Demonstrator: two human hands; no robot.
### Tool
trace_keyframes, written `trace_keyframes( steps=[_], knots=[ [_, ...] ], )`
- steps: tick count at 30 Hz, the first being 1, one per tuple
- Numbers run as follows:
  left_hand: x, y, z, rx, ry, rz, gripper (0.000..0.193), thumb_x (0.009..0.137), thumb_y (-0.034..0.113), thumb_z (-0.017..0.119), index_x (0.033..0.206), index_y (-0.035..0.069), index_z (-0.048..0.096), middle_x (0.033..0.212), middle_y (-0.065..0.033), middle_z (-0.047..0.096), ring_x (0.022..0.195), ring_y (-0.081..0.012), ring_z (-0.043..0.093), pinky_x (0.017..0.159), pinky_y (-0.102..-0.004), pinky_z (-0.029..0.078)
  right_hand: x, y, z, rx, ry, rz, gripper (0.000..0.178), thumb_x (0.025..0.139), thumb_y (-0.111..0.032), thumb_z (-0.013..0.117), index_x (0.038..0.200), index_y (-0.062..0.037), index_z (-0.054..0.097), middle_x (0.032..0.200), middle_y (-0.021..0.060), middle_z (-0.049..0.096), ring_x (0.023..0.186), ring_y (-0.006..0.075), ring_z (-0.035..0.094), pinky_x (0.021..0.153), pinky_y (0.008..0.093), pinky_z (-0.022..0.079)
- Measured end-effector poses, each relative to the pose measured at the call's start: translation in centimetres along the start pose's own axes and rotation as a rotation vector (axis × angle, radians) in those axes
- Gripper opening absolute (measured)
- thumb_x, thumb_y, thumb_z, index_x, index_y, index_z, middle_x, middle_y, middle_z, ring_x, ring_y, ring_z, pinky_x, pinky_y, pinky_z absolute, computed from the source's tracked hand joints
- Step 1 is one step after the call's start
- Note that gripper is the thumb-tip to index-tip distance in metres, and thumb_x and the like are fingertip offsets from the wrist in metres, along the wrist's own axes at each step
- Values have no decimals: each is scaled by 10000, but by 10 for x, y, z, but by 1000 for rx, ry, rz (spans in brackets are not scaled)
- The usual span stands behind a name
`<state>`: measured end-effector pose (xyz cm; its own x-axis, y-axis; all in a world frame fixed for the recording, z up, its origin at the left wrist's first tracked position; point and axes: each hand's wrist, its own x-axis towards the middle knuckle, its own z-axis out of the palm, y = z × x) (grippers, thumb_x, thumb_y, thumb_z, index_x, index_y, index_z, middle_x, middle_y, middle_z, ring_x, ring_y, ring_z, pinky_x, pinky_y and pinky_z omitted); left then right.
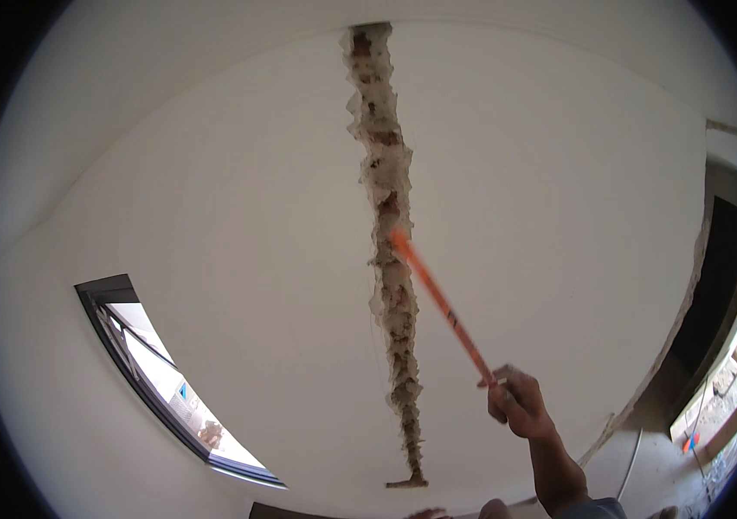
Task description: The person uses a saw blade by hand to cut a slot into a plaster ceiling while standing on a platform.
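A long, straight orange stick (444, 310) with a small dark mark along it is gripped at its lower end by my right hand (517, 400). My fingers are closed around it. It slants up to the left, and its slightly wider far tip lies over a rough channel (399, 324) cut in the white wall; whether it touches is unclear. The ragged channel shows grey mortar and reddish brick from top to bottom. At the lower edge a blurred, skin-toned shape (429, 513), perhaps my left hand, is mostly cut off, and its fingers cannot be made out.
The white wall (264, 216) spreads on both sides of the channel. A dark-framed window (148, 359) is at the lower left. To the right is a rough-edged opening (719, 277) with debris beyond. A short cross-cut (407, 483) lies at the channel's foot.
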<state>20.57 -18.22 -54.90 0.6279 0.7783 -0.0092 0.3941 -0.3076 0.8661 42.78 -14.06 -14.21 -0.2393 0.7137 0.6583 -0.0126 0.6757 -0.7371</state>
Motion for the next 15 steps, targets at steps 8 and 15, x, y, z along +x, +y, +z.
trace_keyframes(
  steps=[8, 15],
  knots=[
    [75, 432, -338, 166, 559, 763, 436, 1002, 325, 383, 1211, -30, 528, 1198, -85, 592, 1052, -189, 594, 885, -328, 502, 135, -71, 9, -65, 207, -228, 194, 968, -172, 410, 1034, -26, 520, 534, -55, 391, 463, 27, 342, 430, 215, 272],
    [70, 606, -414, -105, 787, 960, 411, 905, 329, 591, 1130, -13, 562, 999, -103, 646, 820, -150, 638, 708, -254, 508, 186, -122, 37, 20, 167, -330, 172, 971, -163, 406, 1010, -31, 510, 554, -48, 387, 483, 29, 329, 446, 219, 280]
  ],
)
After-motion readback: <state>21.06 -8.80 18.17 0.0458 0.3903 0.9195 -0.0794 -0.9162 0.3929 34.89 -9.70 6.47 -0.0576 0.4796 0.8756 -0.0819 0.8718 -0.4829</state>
